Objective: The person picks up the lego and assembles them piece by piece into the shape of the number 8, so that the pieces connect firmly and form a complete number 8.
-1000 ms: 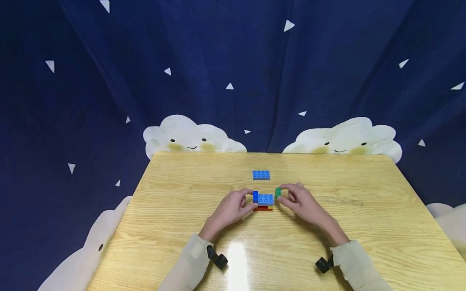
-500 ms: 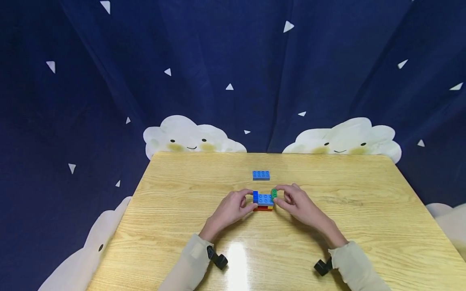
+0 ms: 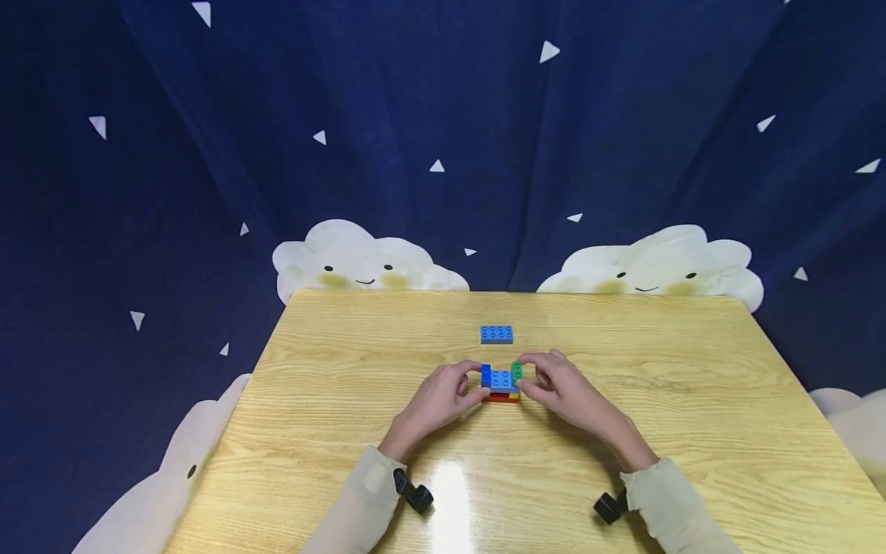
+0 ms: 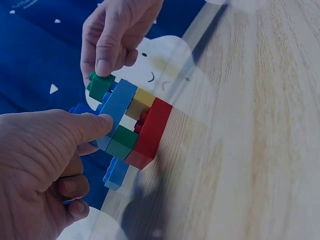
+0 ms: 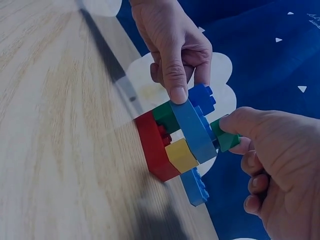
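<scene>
On the table [image 3: 346, 369], seen from the head, the left hand [image 3: 436, 400] grips the brick stack [image 3: 501, 382]. From the left wrist, the right hand [image 4: 117, 35] pinches a green brick [image 4: 100, 86] at its top. Misaligned studs could tip it off.

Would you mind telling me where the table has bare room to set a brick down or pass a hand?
Bare wood lies left of the left hand, right of the right hand, and along the table's far edge behind the loose blue brick. It is crowded at the brick stack, where both hands grip, the right pinching a green brick.
</scene>
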Demonstrator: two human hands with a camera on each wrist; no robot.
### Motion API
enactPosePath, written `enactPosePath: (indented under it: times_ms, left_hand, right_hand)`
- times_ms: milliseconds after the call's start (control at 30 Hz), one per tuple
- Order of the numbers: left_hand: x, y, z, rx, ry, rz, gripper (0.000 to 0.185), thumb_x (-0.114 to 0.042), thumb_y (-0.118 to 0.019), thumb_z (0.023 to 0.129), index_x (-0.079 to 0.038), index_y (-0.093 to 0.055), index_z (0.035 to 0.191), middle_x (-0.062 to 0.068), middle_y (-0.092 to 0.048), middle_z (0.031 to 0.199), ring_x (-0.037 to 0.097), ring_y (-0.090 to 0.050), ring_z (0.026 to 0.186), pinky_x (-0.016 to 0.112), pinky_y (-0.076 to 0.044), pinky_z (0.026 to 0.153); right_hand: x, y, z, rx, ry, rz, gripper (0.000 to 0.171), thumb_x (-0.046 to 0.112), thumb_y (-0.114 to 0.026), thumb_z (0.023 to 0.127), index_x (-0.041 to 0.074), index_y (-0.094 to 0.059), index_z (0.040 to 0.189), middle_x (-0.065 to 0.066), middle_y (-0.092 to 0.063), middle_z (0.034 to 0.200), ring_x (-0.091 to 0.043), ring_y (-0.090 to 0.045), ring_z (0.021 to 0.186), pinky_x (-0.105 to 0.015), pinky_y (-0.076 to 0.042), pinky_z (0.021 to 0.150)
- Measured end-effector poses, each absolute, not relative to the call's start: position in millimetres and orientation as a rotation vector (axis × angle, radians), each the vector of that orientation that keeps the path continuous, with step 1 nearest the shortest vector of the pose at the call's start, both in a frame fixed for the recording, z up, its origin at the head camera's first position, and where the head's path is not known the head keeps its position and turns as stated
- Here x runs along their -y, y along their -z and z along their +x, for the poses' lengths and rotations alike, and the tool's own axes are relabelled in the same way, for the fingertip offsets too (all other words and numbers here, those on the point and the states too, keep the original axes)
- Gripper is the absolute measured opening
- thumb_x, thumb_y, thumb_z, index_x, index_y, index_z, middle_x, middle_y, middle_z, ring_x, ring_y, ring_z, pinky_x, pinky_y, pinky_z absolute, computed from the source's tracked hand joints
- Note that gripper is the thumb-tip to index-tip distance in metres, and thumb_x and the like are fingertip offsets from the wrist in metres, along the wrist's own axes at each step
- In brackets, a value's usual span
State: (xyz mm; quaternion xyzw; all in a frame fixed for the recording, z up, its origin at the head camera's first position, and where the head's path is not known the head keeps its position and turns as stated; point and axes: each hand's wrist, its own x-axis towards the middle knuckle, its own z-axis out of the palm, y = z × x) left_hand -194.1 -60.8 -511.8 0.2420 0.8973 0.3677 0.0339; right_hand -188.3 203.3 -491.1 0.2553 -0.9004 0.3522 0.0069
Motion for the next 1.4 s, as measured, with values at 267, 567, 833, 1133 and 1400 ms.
enactPosePath:
  times_ms: [267,567,833,1133,1400]
  left_hand:
    - [61.1,513.7,-194.6,-2.768,-1.127,0.753,0.044,-0.033,-0.074,0.099,-0.007,-0.068,0.134,-0.008,-0.042,0.058,0.003,-0.033,0.048,0.022,-0.027,0.048]
    - [61.1,514.6,-193.4,-2.764,-1.134,0.762,0.045,-0.034,-0.074,0.099,-0.006,-0.068,0.134,-0.01,-0.04,0.057,0.003,-0.032,0.048,0.022,-0.027,0.049]
    - [60.5,514.6,-192.9,-2.765,-1.127,0.768,0.045,-0.033,-0.074,0.099,-0.005,-0.067,0.134,-0.01,-0.039,0.056,0.003,-0.031,0.047,0.021,-0.027,0.048]
    - [59.7,510.5,-193.1,-2.745,-1.139,0.757,0.046,-0.032,-0.073,0.1,-0.005,-0.066,0.136,-0.007,-0.042,0.058,0.003,-0.031,0.047,0.021,-0.027,0.048]
    - [59.7,509.1,-193.1,-2.736,-1.135,0.754,0.046,-0.031,-0.073,0.1,-0.005,-0.065,0.136,-0.004,-0.044,0.059,0.003,-0.033,0.048,0.021,-0.027,0.048]
  right_hand:
    - [-199.1,485.7,-189.5,2.852,-1.074,0.798,0.036,0.028,-0.075,0.098,0.01,-0.069,0.129,0.009,-0.046,0.074,-0.014,-0.042,0.077,-0.029,-0.038,0.066]
    - [-201.0,484.0,-189.2,2.873,-0.988,0.82,0.037,0.028,-0.076,0.098,0.008,-0.069,0.129,0.009,-0.048,0.077,-0.013,-0.043,0.081,-0.028,-0.04,0.068]
    - [-201.4,484.4,-189.0,2.89,-0.97,0.822,0.039,0.027,-0.075,0.099,0.008,-0.068,0.131,0.008,-0.048,0.079,-0.013,-0.043,0.081,-0.029,-0.04,0.069]
    - [-200.2,482.3,-188.9,2.883,-0.861,0.833,0.039,0.028,-0.075,0.098,0.007,-0.069,0.13,0.008,-0.047,0.075,-0.013,-0.042,0.08,-0.029,-0.038,0.069]
    - [-201.1,485.9,-188.4,2.84,-0.875,0.848,0.038,0.027,-0.075,0.099,0.008,-0.07,0.131,0.009,-0.047,0.077,-0.012,-0.042,0.08,-0.028,-0.039,0.067]
